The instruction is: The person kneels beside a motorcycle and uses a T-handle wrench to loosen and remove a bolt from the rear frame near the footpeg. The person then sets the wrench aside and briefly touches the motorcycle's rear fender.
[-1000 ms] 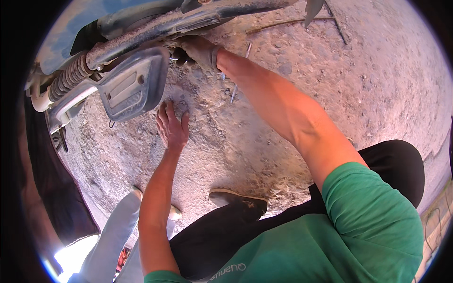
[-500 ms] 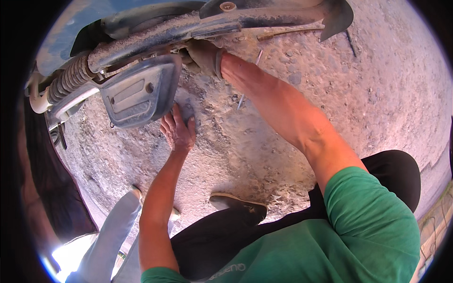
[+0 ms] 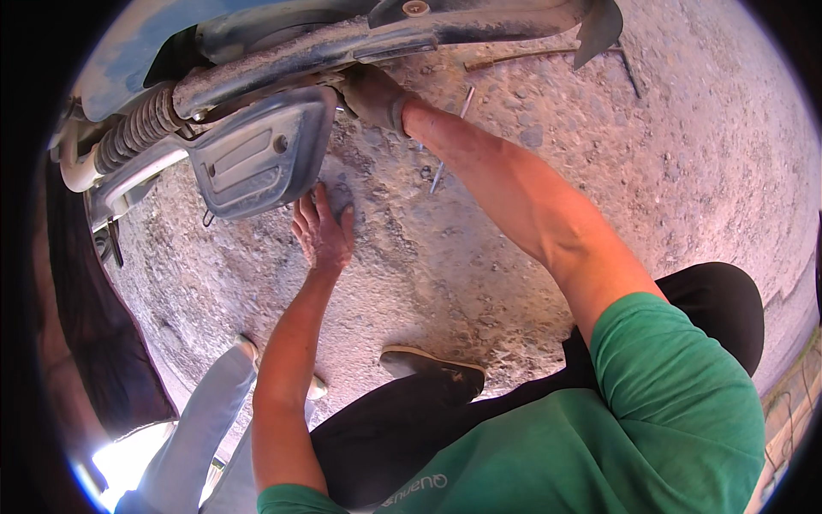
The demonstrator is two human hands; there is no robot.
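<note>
1. Plate of dark grey moulded plastic [image 3: 257, 163], four-sided, with a round hole, sits below the long, scuffed black tube [image 3: 308, 53]; it appears farther right in view than a second ago.
2. The bare left hand [image 3: 325, 236], fingers loosely spread, now has its fingertips right at the plate's lower right corner, where earlier a small gap showed; whether they touch is unclear.
3. The right hand [image 3: 374, 97], in a brownish-grey fabric glove, remains under the tube, apart from the left; its fingers are hidden, so I cannot tell whether they grip.
4. The black, pointed flap [image 3: 602, 32] at the tube's end shows more fully than a second ago.
5. The thin, silvery metal rod [image 3: 467, 101] still lies on the stony ground [image 3: 702, 154] beneath the right forearm.
</note>
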